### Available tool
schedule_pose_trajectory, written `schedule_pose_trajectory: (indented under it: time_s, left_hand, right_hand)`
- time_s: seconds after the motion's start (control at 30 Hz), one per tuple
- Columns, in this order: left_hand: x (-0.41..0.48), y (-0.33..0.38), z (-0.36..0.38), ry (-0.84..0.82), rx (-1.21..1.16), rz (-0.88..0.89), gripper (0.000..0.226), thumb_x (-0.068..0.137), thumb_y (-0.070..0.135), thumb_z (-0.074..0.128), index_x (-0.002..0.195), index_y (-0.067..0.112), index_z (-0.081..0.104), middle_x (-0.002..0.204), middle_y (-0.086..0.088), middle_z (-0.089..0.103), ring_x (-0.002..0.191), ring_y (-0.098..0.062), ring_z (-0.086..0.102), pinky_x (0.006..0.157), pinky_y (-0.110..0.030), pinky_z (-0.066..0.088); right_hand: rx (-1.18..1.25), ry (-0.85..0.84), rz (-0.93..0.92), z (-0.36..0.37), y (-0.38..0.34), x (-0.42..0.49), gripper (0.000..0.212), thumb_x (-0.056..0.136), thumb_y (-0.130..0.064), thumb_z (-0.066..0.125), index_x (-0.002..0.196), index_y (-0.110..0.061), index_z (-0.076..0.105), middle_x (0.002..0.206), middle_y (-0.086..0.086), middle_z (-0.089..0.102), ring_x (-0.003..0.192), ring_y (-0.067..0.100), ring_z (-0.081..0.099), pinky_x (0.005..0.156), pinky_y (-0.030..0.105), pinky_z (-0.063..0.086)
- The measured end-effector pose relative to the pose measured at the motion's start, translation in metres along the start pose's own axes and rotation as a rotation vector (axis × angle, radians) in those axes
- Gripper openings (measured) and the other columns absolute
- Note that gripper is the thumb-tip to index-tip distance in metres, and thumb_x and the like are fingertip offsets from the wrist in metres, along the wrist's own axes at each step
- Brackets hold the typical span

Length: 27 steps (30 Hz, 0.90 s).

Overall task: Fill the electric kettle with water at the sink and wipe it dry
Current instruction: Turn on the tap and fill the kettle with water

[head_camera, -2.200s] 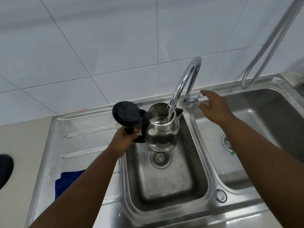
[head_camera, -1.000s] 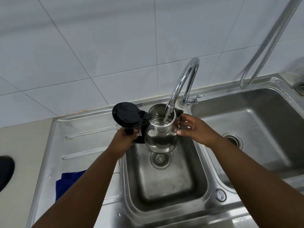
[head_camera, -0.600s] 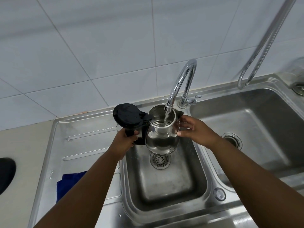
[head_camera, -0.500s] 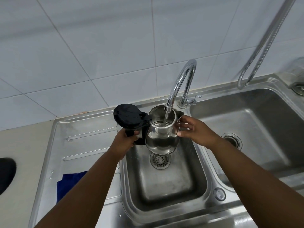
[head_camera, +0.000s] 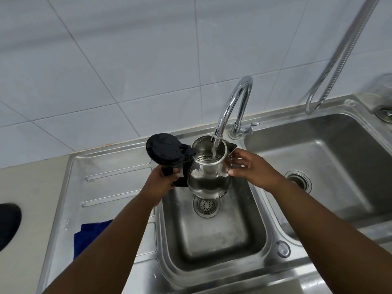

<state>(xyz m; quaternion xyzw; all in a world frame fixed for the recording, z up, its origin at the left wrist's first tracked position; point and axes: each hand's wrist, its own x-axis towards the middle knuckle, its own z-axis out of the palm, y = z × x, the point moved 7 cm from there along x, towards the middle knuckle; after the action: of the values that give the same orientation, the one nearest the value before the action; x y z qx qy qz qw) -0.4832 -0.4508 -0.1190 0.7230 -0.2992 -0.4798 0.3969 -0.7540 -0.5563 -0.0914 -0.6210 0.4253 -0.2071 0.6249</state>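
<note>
A steel electric kettle [head_camera: 209,181] hangs over the left sink basin [head_camera: 214,234], its black lid [head_camera: 165,150] flipped open to the left. Water runs from the chrome tap [head_camera: 232,107] into the kettle's mouth. My left hand [head_camera: 161,183] grips the black handle. My right hand [head_camera: 250,168] rests on the kettle's right side near the spout, fingers and thumb on the steel. A blue cloth [head_camera: 91,236] lies on the draining board at the left, partly hidden by my left arm.
The right basin [head_camera: 331,166] lies beyond the divider, with its drain visible. A metal hose [head_camera: 339,52] hangs against the tiled wall at the right. The tap lever [head_camera: 251,126] points right. A dark object [head_camera: 8,223] sits at the left edge of the counter.
My right hand left the tap lever and came to the kettle's right side, where it stays. Water keeps running into the kettle. My left hand has held still.
</note>
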Motion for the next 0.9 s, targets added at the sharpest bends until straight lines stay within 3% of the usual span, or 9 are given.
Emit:
schedule_pose_trajectory:
  time_s: [0.1,0.3,0.43,0.9]
  left_hand:
    - [0.0004,-0.0005,0.0012,-0.012,0.004,0.004,0.025,0.089,-0.002,0.061,0.114,0.003,0.063,0.106,-0.009,0.070,0.105,-0.034,0.066,0.092,-0.055,0.052]
    - [0.0001,0.0016,0.0013,-0.019,-0.039,0.022,0.025,0.089,-0.002,0.061,0.114,0.000,0.063,0.104,-0.010,0.070,0.100,-0.030,0.067,0.085,-0.043,0.054]
    - [0.0001,0.0011,0.0011,-0.034,-0.057,0.055,0.022,0.089,0.002,0.065,0.111,-0.001,0.066,0.106,-0.018,0.072,0.101,-0.029,0.069,0.091,-0.039,0.054]
    - [0.0029,-0.0054,0.0025,-0.030,-0.087,0.041,0.023,0.089,0.002,0.066,0.111,0.000,0.067,0.100,-0.011,0.073,0.094,-0.024,0.070,0.073,-0.031,0.052]
  right_hand:
    - [0.007,0.004,0.004,-0.0011,0.0008,-0.0006,0.053,0.081,0.007,0.075,0.128,-0.013,0.062,0.121,-0.002,0.071,0.118,0.012,0.066,0.097,0.027,0.052]
    - [0.004,0.001,0.007,-0.0008,-0.0024,-0.0018,0.055,0.081,0.010,0.074,0.129,-0.012,0.061,0.119,-0.006,0.070,0.115,0.006,0.067,0.087,0.016,0.054]
    - [0.024,-0.002,0.008,0.0004,-0.0020,-0.0019,0.057,0.080,0.012,0.073,0.131,-0.011,0.060,0.119,-0.005,0.070,0.115,0.007,0.067,0.083,0.015,0.054]
    - [0.007,-0.003,-0.001,0.0007,-0.0028,-0.0029,0.058,0.081,0.009,0.074,0.133,-0.013,0.059,0.124,-0.001,0.069,0.117,0.010,0.066,0.084,0.016,0.054]
